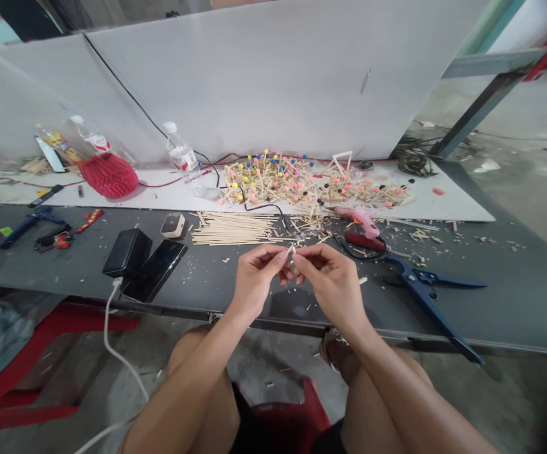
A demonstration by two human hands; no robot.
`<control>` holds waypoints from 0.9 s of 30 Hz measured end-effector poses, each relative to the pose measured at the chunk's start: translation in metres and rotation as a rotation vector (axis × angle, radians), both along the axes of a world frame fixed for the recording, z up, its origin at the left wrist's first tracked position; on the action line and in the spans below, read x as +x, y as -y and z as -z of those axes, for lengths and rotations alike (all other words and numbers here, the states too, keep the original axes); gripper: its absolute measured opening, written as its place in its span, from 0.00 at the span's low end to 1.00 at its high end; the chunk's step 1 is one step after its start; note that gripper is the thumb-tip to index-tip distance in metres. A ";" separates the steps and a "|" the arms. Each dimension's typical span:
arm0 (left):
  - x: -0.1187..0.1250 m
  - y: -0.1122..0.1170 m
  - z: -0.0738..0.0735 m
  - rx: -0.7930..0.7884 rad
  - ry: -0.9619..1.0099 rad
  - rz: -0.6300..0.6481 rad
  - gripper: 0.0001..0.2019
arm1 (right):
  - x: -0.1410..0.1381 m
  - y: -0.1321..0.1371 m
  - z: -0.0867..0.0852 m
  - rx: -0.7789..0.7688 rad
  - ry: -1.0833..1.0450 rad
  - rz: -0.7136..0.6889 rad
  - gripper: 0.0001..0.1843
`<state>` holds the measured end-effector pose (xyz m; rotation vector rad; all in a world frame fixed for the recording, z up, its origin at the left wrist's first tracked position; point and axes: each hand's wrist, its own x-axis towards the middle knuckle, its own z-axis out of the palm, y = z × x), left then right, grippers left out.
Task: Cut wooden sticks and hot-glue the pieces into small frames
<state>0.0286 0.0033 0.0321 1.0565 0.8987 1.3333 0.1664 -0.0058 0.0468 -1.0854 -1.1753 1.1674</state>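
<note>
Fingertip to fingertip, my left hand [260,271] and my right hand [328,274] pinch a small pale wooden piece [292,250] above the table edge. Most of that piece is covered by my fingers. Just beyond my hands lies a bundle of thin wooden sticks [233,228], laid side by side. A pink glue gun [361,221] rests beyond my right hand, near a red-handled tool [364,241]. Farther back is a heap of short stick pieces with coloured ball tips [273,176].
Blue cutters [427,293] lie on the right, one handle over the table's front edge. To the left are a black power bank [126,252] with a white cable, a phone [156,271] and a small beige box [173,225]. A plastic bottle [181,151] stands behind.
</note>
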 end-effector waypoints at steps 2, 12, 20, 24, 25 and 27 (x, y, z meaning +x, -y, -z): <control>0.000 0.000 -0.001 -0.006 -0.006 -0.006 0.11 | 0.001 0.000 -0.001 -0.002 0.022 0.005 0.09; -0.001 0.001 -0.002 -0.001 -0.032 -0.027 0.11 | 0.001 -0.001 -0.002 -0.019 0.052 0.012 0.11; -0.004 0.001 -0.003 0.000 -0.037 -0.012 0.09 | 0.004 -0.001 -0.001 -0.007 0.100 -0.001 0.10; -0.005 0.001 -0.003 -0.010 -0.049 -0.012 0.09 | 0.005 -0.002 -0.001 0.001 0.124 -0.017 0.10; -0.005 0.001 -0.003 -0.010 -0.050 -0.009 0.09 | 0.006 -0.002 -0.001 0.001 0.125 -0.021 0.09; -0.005 0.002 -0.003 -0.008 -0.055 -0.011 0.09 | 0.006 -0.002 -0.001 -0.004 0.120 -0.030 0.09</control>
